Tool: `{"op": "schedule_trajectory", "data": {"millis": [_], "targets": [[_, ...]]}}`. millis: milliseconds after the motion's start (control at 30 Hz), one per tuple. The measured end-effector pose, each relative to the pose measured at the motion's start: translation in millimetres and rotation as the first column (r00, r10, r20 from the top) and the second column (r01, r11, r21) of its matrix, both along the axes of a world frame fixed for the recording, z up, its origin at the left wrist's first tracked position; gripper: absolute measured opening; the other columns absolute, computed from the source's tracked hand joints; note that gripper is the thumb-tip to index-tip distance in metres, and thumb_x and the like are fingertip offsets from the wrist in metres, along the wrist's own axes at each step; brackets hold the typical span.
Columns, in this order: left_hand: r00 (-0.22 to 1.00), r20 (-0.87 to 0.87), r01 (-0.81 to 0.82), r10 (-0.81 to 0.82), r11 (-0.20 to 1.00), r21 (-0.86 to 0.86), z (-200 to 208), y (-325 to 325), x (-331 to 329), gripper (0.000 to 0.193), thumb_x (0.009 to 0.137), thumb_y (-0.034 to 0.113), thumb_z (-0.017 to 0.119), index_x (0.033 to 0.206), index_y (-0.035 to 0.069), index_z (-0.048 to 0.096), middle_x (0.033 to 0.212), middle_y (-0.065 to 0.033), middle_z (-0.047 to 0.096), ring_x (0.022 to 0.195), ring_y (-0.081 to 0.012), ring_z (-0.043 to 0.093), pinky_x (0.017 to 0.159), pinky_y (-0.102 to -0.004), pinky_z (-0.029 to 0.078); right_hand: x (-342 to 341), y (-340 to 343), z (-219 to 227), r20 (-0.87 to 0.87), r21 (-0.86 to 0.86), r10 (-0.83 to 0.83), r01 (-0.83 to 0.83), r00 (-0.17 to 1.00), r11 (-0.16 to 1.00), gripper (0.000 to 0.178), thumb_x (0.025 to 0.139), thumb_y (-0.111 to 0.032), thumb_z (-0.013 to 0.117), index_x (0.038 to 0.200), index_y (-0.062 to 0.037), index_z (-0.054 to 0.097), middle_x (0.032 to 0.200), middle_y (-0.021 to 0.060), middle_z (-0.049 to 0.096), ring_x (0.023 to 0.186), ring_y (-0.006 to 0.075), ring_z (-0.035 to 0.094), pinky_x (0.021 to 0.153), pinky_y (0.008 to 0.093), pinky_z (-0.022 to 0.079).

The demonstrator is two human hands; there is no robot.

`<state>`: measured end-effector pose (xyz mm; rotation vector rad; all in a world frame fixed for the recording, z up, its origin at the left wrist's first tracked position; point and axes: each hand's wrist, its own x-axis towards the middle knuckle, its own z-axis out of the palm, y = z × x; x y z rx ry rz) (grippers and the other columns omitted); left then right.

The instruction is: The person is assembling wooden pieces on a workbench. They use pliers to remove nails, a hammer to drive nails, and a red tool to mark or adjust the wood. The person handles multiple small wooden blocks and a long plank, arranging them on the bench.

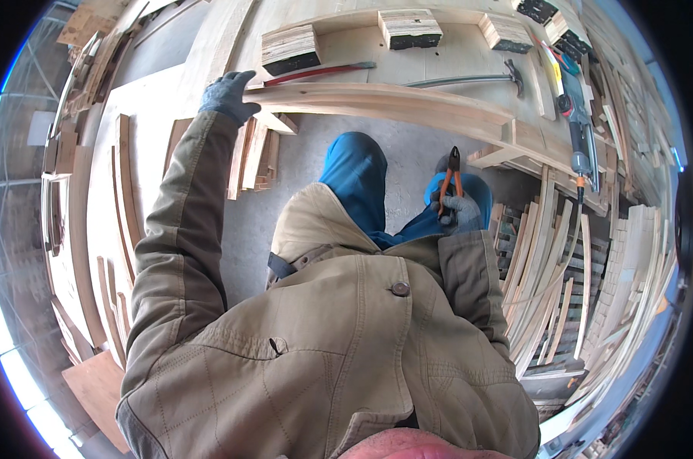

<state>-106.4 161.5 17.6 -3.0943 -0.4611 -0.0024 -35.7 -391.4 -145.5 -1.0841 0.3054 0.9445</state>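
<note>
My left hand [228, 97], in a grey glove, reaches forward to the left end of a long wooden beam [377, 99]. Its fingers are apart with nothing between them. Close to those fingertips lies a red pry bar [316, 74]. My right hand [459, 212], gloved too, is low by my right knee and closed around orange-handled pliers [448, 182]. Their dark jaws point up and away from me. Beyond the beam, a claw hammer [512, 79] rests on the pale wooden board [346, 46].
Laminated wood blocks [410, 29] with black-painted faces sit along the far side. At the right lies a blue-and-grey power tool [580, 141] with a hose or cord. Timber strips [534, 260] are stacked low on the right. Short planks [253, 153] stand under the beam's left end.
</note>
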Motion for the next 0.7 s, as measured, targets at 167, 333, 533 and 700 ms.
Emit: {"op": "schedule_trajectory", "data": {"millis": [167, 333, 533, 700], "targets": [[0.993, -0.114, -0.036, 0.036, 0.999, 0.002, -12.7, 43.7, -18.4, 0.052, 0.081, 0.036, 0.08, 0.128, 0.019, 0.068, 0.126, -0.0102, 0.069, 0.12, -0.0332, 0.062, 0.105, -0.0444, 0.047, -0.1, 8.6, -0.3, -0.034, 0.0, -0.009, 0.009, 0.999, 1.0, 0.051, 0.091, 0.001, 0.059, 0.14, -0.0038, 0.048, 0.111, 0.0199, 0.067, 0.085, 0.0264, 0.07, 0.05, 0.0281, 0.055], [0.999, 0.044, 0.024, -0.021, 0.998, -0.06, -34.2, 55.9, -24.5, 0.037, 0.083, 0.036, 0.079, 0.113, 0.016, 0.074, 0.108, -0.0108, 0.074, 0.107, -0.0345, 0.068, 0.095, -0.0448, 0.052, -0.4, 17.3, -0.1, -0.012, -0.013, 0.036, -0.036, 0.999, 0.999, 0.048, 0.091, 0.0, 0.059, 0.138, -0.0034, 0.049, 0.11, 0.0199, 0.066, 0.083, 0.0259, 0.069, 0.049, 0.0274, 0.054], [0.971, 0.207, -0.071, 0.123, 0.968, -0.24, -52.2, 48.7, -69.7, 0.03, 0.081, 0.027, 0.083, 0.104, 0.011, 0.073, 0.101, -0.0122, 0.073, 0.098, -0.0361, 0.069, 0.085, -0.0436, 0.054, 0.2, 22.4, -3.3, -0.016, -0.084, 0.072, -0.073, 0.997, 0.994, 0.044, 0.092, 0.0, 0.059, 0.134, -0.0044, 0.051, 0.107, 0.017, 0.067, 0.079, 0.0238, 0.067, 0.048, 0.0279, 0.051], [0.773, 0.25, -0.224, 0.584, 0.619, -0.753, -96.5, 41.5, -173.4, 0.027, 0.086, 0.02, 0.083, 0.106, 0.006, 0.072, 0.089, -0.0036, 0.071, 0.087, -0.0146, 0.065, 0.079, -0.0319, 0.052, 1.5, 22.3, 1.3, -0.053, -0.1, 0.093, -0.098, 0.994, 0.99, 0.04, 0.094, -0.002, 0.058, 0.133, -0.0042, 0.052, 0.106, 0.0152, 0.068, 0.081, 0.022, 0.067, 0.049, 0.0268, 0.049]]}}
